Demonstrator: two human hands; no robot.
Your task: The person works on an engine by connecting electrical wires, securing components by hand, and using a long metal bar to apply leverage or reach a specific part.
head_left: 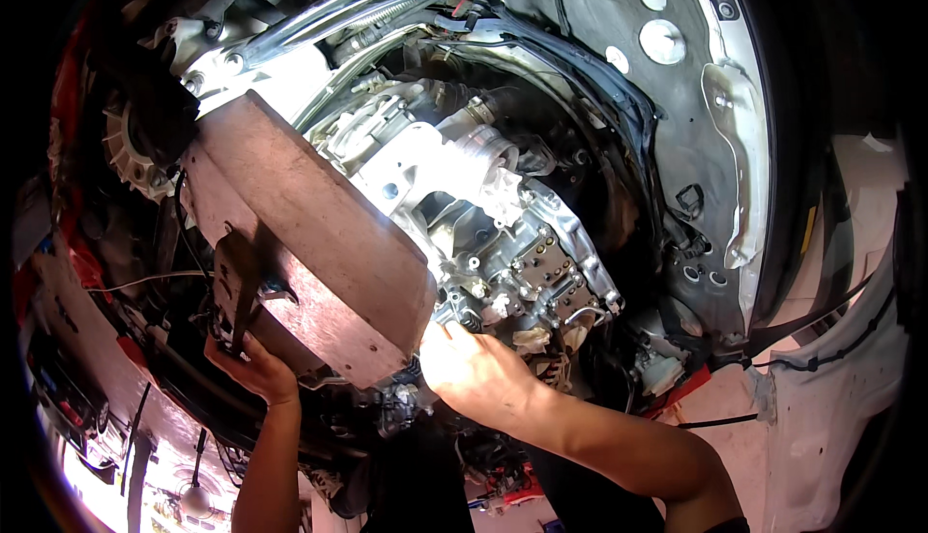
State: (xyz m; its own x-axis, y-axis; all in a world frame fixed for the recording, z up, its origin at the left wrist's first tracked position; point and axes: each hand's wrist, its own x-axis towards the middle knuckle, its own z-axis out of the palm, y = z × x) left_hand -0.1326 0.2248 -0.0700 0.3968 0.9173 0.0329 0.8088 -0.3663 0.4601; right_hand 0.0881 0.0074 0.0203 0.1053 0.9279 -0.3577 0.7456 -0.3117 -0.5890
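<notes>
A large, pinkish-brown sheet-metal box lies slantwise over the left and middle of an open engine bay. A dark flat bracket stands against its near left side. At that bracket's lower end my left hand is closed, with the thumb upward. My right hand is closed at the box's right end, knuckles up; its fingertips are hidden beneath. Just beyond my right hand is a silver gearbox casing. Bolted metal plates are exposed on its right part.
Dark wiring bundles curve around the far side of the bay. A grey inner body panel with round holes rises at the right. A white ribbed part sits at the far left. Below hangs a round bulb-like object.
</notes>
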